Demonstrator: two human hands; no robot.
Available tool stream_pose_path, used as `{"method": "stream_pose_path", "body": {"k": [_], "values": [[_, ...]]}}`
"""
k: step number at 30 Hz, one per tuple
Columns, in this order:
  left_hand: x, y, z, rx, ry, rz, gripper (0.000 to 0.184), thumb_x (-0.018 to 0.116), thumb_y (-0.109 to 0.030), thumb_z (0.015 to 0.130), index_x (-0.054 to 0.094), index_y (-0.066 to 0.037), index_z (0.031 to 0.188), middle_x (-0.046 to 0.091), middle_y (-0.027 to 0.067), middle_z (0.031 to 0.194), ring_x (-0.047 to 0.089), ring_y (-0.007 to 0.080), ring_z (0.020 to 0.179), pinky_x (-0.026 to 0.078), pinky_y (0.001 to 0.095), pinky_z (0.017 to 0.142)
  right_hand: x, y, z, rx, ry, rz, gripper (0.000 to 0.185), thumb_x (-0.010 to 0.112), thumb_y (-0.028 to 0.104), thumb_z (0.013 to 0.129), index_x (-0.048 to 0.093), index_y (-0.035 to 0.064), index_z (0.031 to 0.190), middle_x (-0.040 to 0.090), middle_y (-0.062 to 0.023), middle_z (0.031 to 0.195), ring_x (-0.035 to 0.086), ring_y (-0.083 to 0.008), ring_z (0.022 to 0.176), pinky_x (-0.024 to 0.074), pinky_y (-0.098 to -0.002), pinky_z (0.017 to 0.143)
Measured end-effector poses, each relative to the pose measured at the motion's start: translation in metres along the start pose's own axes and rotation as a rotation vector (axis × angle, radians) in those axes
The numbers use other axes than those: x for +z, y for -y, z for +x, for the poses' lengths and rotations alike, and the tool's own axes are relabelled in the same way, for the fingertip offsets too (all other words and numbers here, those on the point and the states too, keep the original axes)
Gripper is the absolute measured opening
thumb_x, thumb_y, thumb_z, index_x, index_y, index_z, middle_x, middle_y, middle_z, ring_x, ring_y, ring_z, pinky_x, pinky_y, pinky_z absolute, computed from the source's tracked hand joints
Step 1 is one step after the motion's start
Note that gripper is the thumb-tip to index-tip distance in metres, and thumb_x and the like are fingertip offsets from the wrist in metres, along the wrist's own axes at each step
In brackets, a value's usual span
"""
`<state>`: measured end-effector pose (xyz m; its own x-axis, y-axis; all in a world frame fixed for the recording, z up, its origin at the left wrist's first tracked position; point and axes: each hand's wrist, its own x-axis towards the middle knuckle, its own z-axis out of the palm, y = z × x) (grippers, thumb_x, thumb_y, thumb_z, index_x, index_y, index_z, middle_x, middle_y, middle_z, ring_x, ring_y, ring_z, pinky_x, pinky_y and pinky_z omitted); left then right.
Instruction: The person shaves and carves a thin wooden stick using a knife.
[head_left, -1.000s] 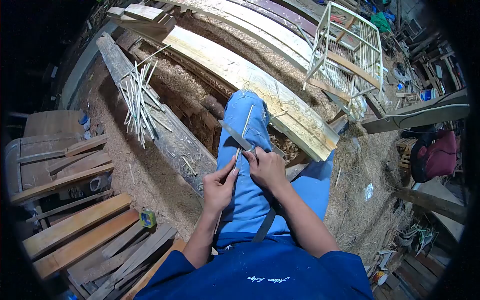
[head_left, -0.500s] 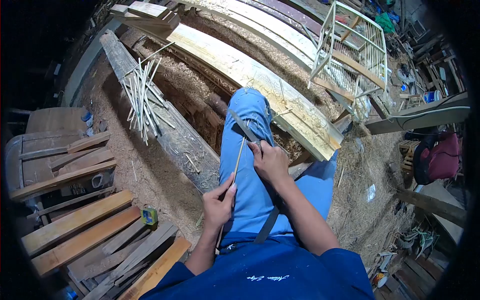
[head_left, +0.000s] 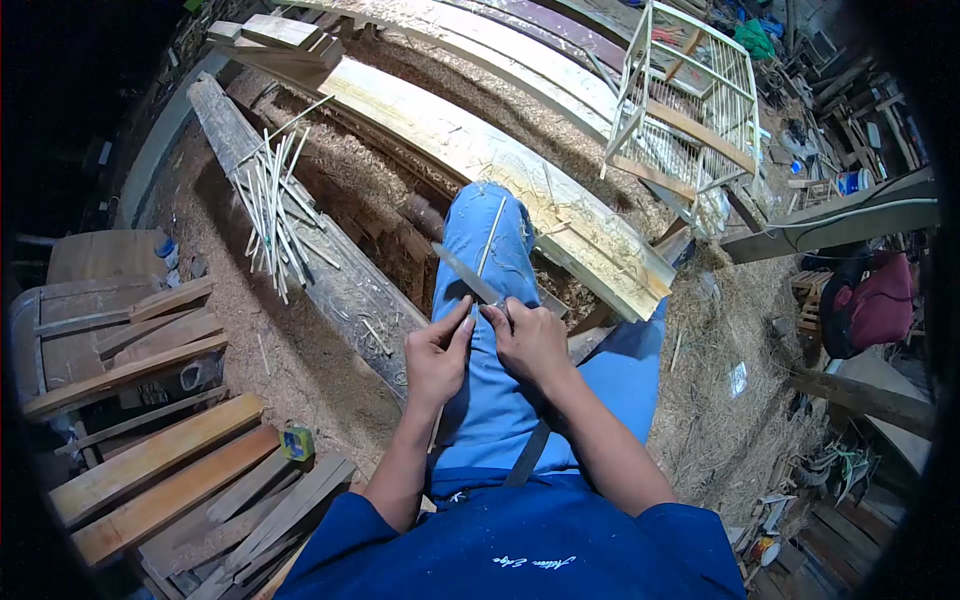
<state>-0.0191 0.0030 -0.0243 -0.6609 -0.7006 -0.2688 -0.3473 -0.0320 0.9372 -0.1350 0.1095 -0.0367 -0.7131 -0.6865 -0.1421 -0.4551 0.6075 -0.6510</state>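
Observation:
My right hand (head_left: 530, 342) is closed around a knife, whose flat grey blade (head_left: 463, 270) points up and to the left over my raised knee. Beneath the blade runs a thin wooden stick (head_left: 493, 236), lying along my thigh. My left hand (head_left: 437, 362) pinches that stick between thumb and fingers, close to the knife and to my right hand. The blade crosses the stick and seems to touch it. Part of the stick is hidden by the blade and my fingers. Shavings cling to the knee of my blue trousers (head_left: 487, 205).
A pile of thin sticks (head_left: 272, 215) lies on a weathered plank (head_left: 345, 275) to the left. Past my knee stretches a pale beam (head_left: 430, 125) strewn with shavings. A slatted cage (head_left: 690, 110) stands at upper right. Cut boards (head_left: 160, 455) and a small yellow-green box (head_left: 297, 443) are at lower left.
My left hand has moved up the stick toward the knife, and my right hand has come slightly down and left. More of the stick now shows beyond the blade. The view has shifted slightly.

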Motion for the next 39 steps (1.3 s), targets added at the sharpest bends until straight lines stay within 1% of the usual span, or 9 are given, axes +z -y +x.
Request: {"method": "stream_pose_path", "body": {"k": [2, 3, 5, 6, 14, 16, 25, 28, 39], "values": [[-0.003, 0.004, -0.012, 0.002, -0.014, -0.025, 0.032, 0.065, -0.008, 0.094, 0.065, 0.0, 0.125, 0.074, 0.0064, 0.096, 0.061, 0.0053, 0.079, 0.05, 0.0222, 0.07, 0.0, -0.001, 0.003, 0.007, -0.002, 0.02, 0.049, 0.051, 0.048, 0.098, 0.061, 0.003, 0.08, 0.062, -0.0282, 0.066, 0.064, -0.049, 0.069, 0.05, -0.059, 0.063], [-0.005, 0.003, -0.019, -0.001, -0.018, -0.022, 0.032, 0.065, -0.008, 0.094, 0.065, 0.0, 0.125, 0.074, 0.0064, 0.096, 0.061, 0.0053, 0.079, 0.05, 0.0222, 0.07, 0.001, -0.002, 0.004, 0.018, -0.012, 0.041, 0.049, 0.051, 0.048, 0.098, 0.061, 0.0032, 0.079, 0.062, -0.0282, 0.066, 0.064, -0.049, 0.069, 0.0499, -0.059, 0.062], [-0.011, 0.0, -0.035, -0.103, -0.002, 0.001, 0.032, 0.065, -0.007, 0.094, 0.065, -0.002, 0.126, 0.066, -0.0042, 0.078, 0.051, 0.0019, 0.065, 0.043, 0.0211, 0.057, 0.002, -0.006, 0.008, 0.024, -0.014, 0.038, 0.05, 0.051, 0.048, 0.097, 0.06, 0.0033, 0.079, 0.062, -0.0282, 0.066, 0.064, -0.0491, 0.069, 0.0498, -0.0589, 0.062], [-0.011, 0.005, -0.043, -0.032, -0.037, 0.068, 0.032, 0.065, -0.007, 0.094, 0.066, -0.004, 0.126, 0.053, -0.0084, 0.067, 0.041, 0.001, 0.057, 0.036, 0.0207, 0.05, 0.002, -0.006, 0.01, 0.03, -0.02, 0.031, 0.05, 0.052, 0.049, 0.097, 0.06, 0.0035, 0.079, 0.062, -0.0283, 0.067, 0.064, -0.0493, 0.069, 0.0497, -0.0588, 0.062], [-0.025, 0.005, -0.081, -0.091, -0.013, -0.093, 0.032, 0.061, -0.006, 0.097, 0.065, -0.005, 0.129, 0.056, -0.0051, 0.065, 0.045, 0.0023, 0.053, 0.038, 0.0211, 0.049, 0.003, -0.001, 0.01, 0.078, -0.046, 0.004, 0.049, 0.052, 0.048, 0.097, 0.061, 0.0038, 0.079, 0.062, -0.0283, 0.068, 0.064, -0.0496, 0.071, 0.0493, -0.0583, 0.063], [-0.021, -0.005, -0.068, -0.173, 0.011, -0.131, 0.033, 0.059, -0.008, 0.098, 0.063, -0.006, 0.131, 0.055, -0.0036, 0.061, 0.046, 0.0029, 0.051, 0.039, 0.0217, 0.047, 0.004, -0.001, 0.008, 0.073, -0.064, 0.001, 0.051, 0.051, 0.05, 0.097, 0.061, 0.004, 0.079, 0.063, -0.0287, 0.068, 0.065, -0.0495, 0.07, 0.0502, -0.0586, 0.063], [0.001, -0.005, -0.005, -0.071, 0.057, -0.076, 0.037, 0.066, -0.009, 0.095, 0.061, -0.002, 0.132, 0.057, -0.0044, 0.066, 0.045, 0.0019, 0.053, 0.037, 0.0215, 0.048, -0.008, -0.001, -0.002, -0.041, -0.016, 0.043, 0.045, 0.056, 0.044, 0.096, 0.062, 0.004, 0.077, 0.061, -0.0272, 0.066, 0.063, -0.0483, 0.068, 0.0487, -0.0566, 0.06], [0.0, -0.001, -0.012, -0.066, 0.037, -0.104, 0.036, 0.065, -0.008, 0.096, 0.062, -0.002, 0.131, 0.057, -0.005, 0.066, 0.045, 0.0017, 0.054, 0.036, 0.0216, 0.048, -0.003, 0.001, -0.001, -0.021, -0.005, -0.012, 0.05, 0.052, 0.048, 0.097, 0.063, 0.0039, 0.077, 0.064, -0.0266, 0.067, 0.066, -0.0467, 0.068, 0.0517, -0.0571, 0.062], [-0.016, 0.002, -0.062, -0.103, 0.013, -0.134, 0.033, 0.062, -0.007, 0.097, 0.063, -0.004, 0.13, 0.054, -0.0052, 0.064, 0.044, 0.0018, 0.052, 0.036, 0.0201, 0.048, 0.002, 0.0, 0.005, -0.004, -0.015, -0.037, 0.049, 0.053, 0.05, 0.097, 0.062, 0.005, 0.078, 0.063, -0.0266, 0.067, 0.065, -0.0473, 0.068, 0.0496, -0.058, 0.061]]}}
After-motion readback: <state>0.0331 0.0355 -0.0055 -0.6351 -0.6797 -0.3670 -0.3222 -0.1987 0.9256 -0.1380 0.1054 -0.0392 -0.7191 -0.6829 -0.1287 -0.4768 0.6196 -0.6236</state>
